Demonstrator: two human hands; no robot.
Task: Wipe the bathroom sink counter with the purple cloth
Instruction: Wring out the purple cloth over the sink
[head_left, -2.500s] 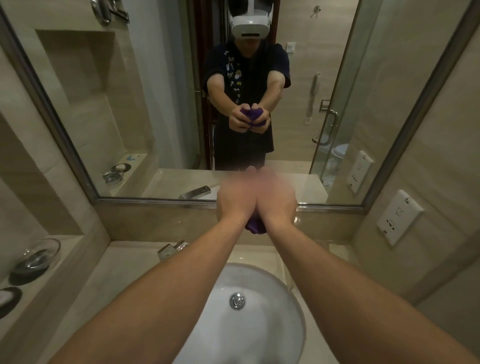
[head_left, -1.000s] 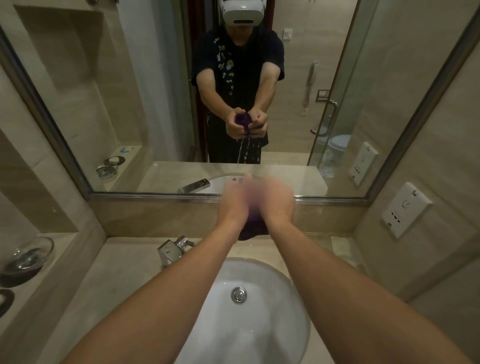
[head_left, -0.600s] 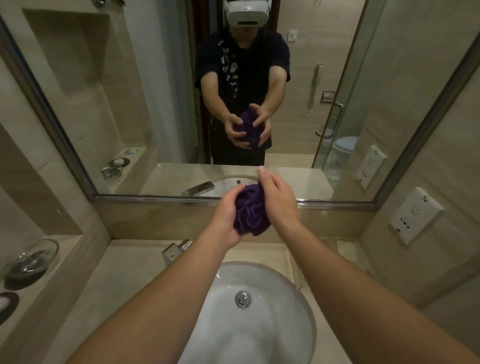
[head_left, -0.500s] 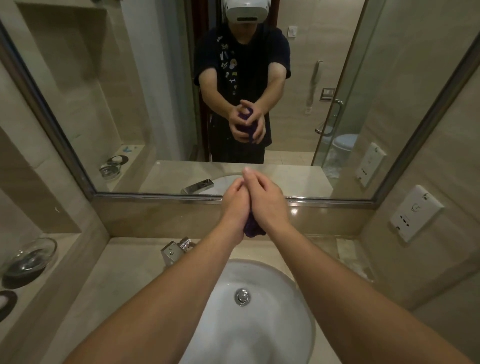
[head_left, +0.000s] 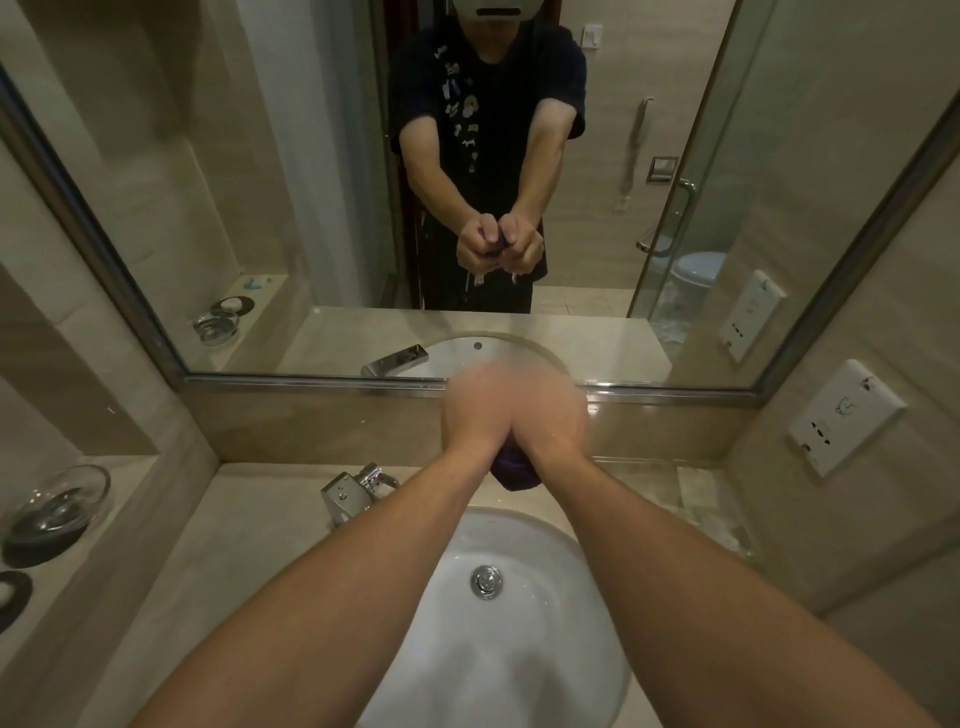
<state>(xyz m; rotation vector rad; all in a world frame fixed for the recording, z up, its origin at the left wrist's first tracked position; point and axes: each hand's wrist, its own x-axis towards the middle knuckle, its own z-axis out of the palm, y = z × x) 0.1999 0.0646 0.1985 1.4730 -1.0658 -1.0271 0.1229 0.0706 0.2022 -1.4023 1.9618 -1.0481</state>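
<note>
The purple cloth (head_left: 513, 470) is bunched between both my hands above the back of the white sink basin (head_left: 524, 639). Only a dark lump of it shows below my wrists. My left hand (head_left: 475, 415) and my right hand (head_left: 553, 413) press together around it, both blurred. In the mirror (head_left: 322, 182) the reflection shows both fists closed on the cloth with water dripping from it. The beige stone counter (head_left: 244, 551) surrounds the basin.
A chrome faucet (head_left: 349, 491) stands at the basin's back left. A glass dish (head_left: 57, 506) sits on the left ledge. A wall socket plate (head_left: 844, 415) is on the right wall. The right counter strip (head_left: 711, 509) looks wet.
The cloth was briefly loosened and visible between my hands, then both hands clamped shut on it again and dropped slightly. Drips now fall from it in the reflection.
</note>
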